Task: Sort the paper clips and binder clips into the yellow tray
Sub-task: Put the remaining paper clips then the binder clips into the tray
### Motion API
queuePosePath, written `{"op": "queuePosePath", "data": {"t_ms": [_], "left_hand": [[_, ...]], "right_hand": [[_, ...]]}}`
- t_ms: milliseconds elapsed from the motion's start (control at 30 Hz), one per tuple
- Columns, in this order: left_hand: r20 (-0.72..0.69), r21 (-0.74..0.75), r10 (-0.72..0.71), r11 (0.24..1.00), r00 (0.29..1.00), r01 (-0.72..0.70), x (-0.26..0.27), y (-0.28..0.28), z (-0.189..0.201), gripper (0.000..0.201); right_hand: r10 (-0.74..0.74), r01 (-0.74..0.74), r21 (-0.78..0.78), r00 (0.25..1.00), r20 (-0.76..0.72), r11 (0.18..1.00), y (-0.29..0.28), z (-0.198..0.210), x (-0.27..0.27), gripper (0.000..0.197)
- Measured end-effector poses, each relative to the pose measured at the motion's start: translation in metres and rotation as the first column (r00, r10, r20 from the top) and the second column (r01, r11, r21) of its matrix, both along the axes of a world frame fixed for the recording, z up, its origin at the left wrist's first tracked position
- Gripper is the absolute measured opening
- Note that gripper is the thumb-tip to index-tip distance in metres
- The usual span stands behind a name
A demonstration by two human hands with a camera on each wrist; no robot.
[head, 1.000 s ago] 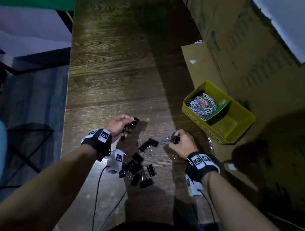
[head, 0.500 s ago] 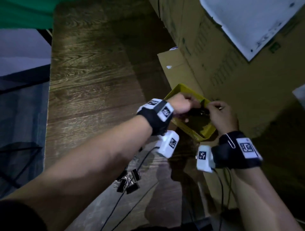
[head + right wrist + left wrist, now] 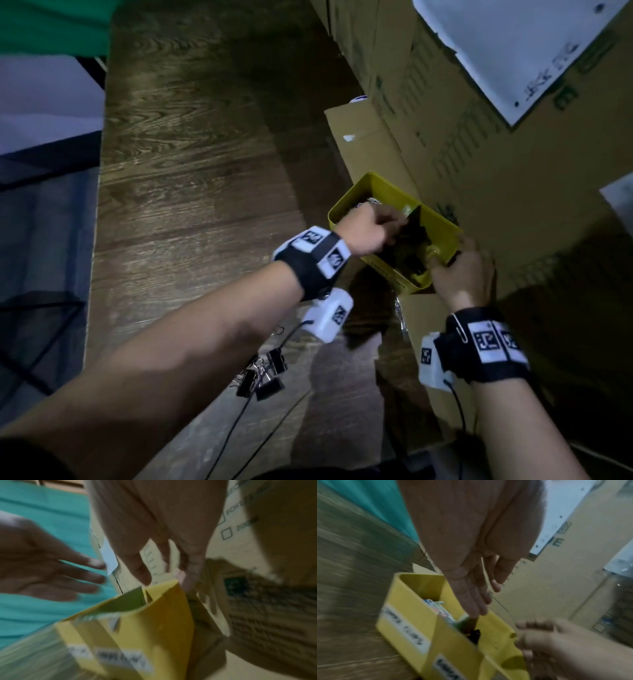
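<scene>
The yellow tray (image 3: 346, 209) stands at the table's right side, split by a green divider (image 3: 462, 619). Coloured paper clips (image 3: 436, 605) fill its far compartment. My left hand (image 3: 394, 222) reaches over the near compartment with straight fingers (image 3: 471, 601), and a black binder clip (image 3: 475, 635) lies in the tray just under them. My right hand (image 3: 442, 260) is at the tray's near right corner, fingers (image 3: 188, 577) hanging over the rim and holding nothing I can see. Several black binder clips (image 3: 263, 377) lie on the wooden table (image 3: 188, 171) under my left forearm.
Stacked cardboard boxes (image 3: 479, 137) wall off the right side, and a flat cardboard sheet (image 3: 363, 144) lies under and behind the tray. The table's left edge (image 3: 99, 240) drops to the floor. Sensor cables (image 3: 239, 428) trail over the near table. A paper clip (image 3: 460, 330) hangs on my right wristband.
Both hands left the pile with binder clips and moved right to the tray. The left fingers have since straightened and a clip lies in the near compartment.
</scene>
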State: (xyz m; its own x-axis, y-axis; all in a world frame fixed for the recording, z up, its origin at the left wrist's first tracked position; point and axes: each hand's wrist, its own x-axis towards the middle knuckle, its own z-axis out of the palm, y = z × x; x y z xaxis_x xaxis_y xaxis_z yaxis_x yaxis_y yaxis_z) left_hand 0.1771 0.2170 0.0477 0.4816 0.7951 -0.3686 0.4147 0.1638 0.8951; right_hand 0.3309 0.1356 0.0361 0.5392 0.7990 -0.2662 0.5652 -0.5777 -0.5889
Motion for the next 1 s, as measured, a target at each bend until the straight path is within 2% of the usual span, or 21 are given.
{"op": "queuePosePath", "data": {"t_ms": [67,133,233,300,500,600,767,833,900,967,1000], "left_hand": [[0.023,-0.01,0.058,0.998,0.998,-0.058,-0.038,-0.006,-0.009,0.02],[-0.104,0.071,0.059,0.996,0.993,-0.052,-0.081,-0.013,-0.023,0.028],[-0.447,0.178,-0.03,0.976,0.894,0.122,-0.139,-0.029,-0.039,0.032],[-0.514,0.173,-0.027,0.976,0.857,0.134,-0.168,-0.045,-0.05,0.038],[-0.519,0.209,0.102,0.978,0.849,0.009,-0.232,-0.091,-0.077,0.035],[-0.482,0.234,0.149,0.972,0.864,-0.038,-0.246,-0.111,-0.083,0.031],[-0.46,0.233,0.209,0.966,0.863,-0.11,-0.255,-0.135,-0.093,0.027],[-0.456,0.223,0.215,0.967,0.863,-0.123,-0.256,-0.14,-0.095,0.026],[-0.46,0.217,0.205,0.969,0.864,-0.115,-0.257,-0.144,-0.096,0.024],[-0.471,0.216,0.184,0.972,0.862,-0.09,-0.258,-0.147,-0.096,0.023],[-0.486,0.209,0.175,0.975,0.857,-0.08,-0.258,-0.148,-0.096,0.026]], "right_hand": [[-0.019,0.01,-0.19,0.999,-0.046,0.982,-0.004,-0.008,-0.006,0.068],[-0.016,-0.014,-0.3,0.995,-0.096,0.954,-0.002,-0.017,-0.009,0.064],[0.04,-0.063,-0.298,0.996,-0.083,0.952,0.016,-0.038,-0.013,0.065],[0.085,-0.106,-0.271,0.992,-0.091,0.957,0.034,-0.05,-0.018,0.07],[0.268,-0.319,-0.271,0.941,-0.209,0.908,0.085,-0.058,-0.075,0.071],[0.371,-0.412,-0.268,0.909,-0.19,0.871,0.108,-0.092,-0.096,0.066],[0.514,-0.565,-0.263,0.824,-0.238,0.782,0.094,-0.067,-0.152,0.074],[0.553,-0.618,-0.212,0.779,-0.295,0.757,0.083,-0.058,-0.163,0.069],[0.515,-0.618,-0.133,0.739,-0.435,0.775,0.071,-0.054,-0.164,0.058],[0.315,-0.467,-0.122,0.745,-0.588,0.876,0.055,-0.05,-0.161,0.046],[0.247,-0.394,-0.12,0.755,-0.607,0.911,0.046,-0.052,-0.159,0.042]]}}
